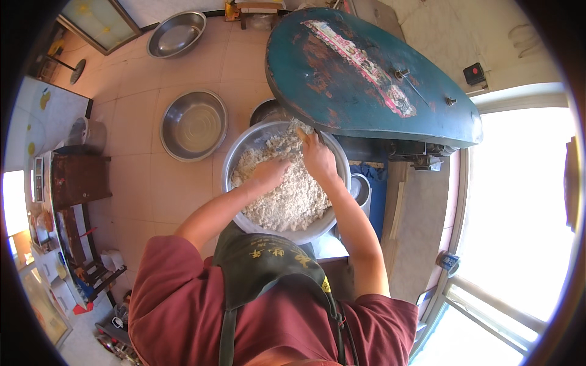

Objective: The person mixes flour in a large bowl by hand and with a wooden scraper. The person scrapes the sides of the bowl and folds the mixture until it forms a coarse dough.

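A wide metal basin (237, 154) stands in front of my apron, full of pale, crumbly dough (287, 201) in loose, floury clumps. My left hand (271, 173) is down in the dough left of the middle, its fingertips sunk out of sight among the crumbs. Farther out, toward the basin's far rim, my right hand (318, 160) has its fingers bent round a clump of the same dough. That clump lies heaped against the far side, just below the edge of a big green machine cover (378, 91).
Behind the basin, a metal bowl (264, 114) sits partly under the machine. Two more metal basins, a nearer one (194, 125) and a farther one (177, 35), rest on the tiled floor (131, 140). A small metal pot (361, 189) is right of my basin. A bright window (519, 201) lies at right.
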`<act>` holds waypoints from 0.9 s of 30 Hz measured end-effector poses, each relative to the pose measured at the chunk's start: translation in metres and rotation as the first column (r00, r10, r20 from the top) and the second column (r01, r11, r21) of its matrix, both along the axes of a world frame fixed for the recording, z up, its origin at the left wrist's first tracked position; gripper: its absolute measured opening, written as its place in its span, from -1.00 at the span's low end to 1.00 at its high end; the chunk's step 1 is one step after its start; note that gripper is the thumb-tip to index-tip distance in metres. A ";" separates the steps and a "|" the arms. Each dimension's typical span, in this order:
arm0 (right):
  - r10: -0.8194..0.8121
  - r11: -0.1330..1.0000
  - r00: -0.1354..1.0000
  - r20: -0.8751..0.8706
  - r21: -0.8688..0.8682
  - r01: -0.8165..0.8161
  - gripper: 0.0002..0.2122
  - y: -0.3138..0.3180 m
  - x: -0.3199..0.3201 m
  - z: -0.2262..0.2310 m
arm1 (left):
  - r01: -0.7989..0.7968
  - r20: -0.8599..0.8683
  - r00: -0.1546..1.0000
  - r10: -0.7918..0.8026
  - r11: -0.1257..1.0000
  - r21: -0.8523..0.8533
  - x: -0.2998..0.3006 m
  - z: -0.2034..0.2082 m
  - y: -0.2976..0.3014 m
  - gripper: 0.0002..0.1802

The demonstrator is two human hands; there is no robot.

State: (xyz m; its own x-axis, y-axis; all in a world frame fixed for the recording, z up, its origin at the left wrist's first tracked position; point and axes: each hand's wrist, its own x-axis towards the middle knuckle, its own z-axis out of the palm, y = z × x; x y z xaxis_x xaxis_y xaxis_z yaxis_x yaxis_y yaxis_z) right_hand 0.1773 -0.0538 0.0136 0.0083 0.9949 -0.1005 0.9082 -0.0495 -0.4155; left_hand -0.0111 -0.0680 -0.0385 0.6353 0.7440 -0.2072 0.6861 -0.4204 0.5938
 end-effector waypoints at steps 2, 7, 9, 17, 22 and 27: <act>0.060 0.996 0.998 0.013 -0.060 -0.059 -0.73 -0.015 -0.005 0.015 | -0.016 0.026 1.000 0.016 1.000 0.014 -0.004 0.002 -0.004 -0.57; 0.028 1.000 0.985 0.172 -0.018 -0.025 -0.56 0.023 0.002 -0.024 | 0.017 -0.005 1.000 -0.017 0.999 -0.039 0.015 0.009 -0.008 -0.60; 0.058 0.998 0.994 0.094 -0.012 -0.057 -0.56 0.018 0.005 -0.012 | -0.047 0.071 0.996 0.046 0.999 0.012 0.005 -0.003 -0.011 -0.64; 0.029 0.998 0.992 0.122 0.060 -0.037 -0.66 0.015 0.015 -0.004 | -0.111 0.142 0.982 0.122 0.990 -0.085 0.001 -0.001 -0.013 -0.81; 0.097 0.995 0.995 0.010 -0.004 -0.097 -0.66 -0.028 0.001 0.054 | -0.221 0.218 0.942 0.256 0.960 -0.175 -0.004 0.006 -0.012 -0.83; 0.055 0.993 0.998 0.024 -0.109 -0.052 -0.78 -0.025 -0.026 0.025 | -0.181 0.228 0.954 0.195 0.980 -0.082 0.005 -0.030 -0.013 -0.82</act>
State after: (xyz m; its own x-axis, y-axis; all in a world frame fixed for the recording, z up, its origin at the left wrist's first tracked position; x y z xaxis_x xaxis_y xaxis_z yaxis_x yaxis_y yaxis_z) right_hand 0.1510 -0.0785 0.0382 -0.0405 0.9773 -0.2078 0.9217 -0.0438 -0.3854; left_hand -0.0065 -0.0809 -0.0682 0.5207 0.8457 -0.1172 0.5886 -0.2562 0.7667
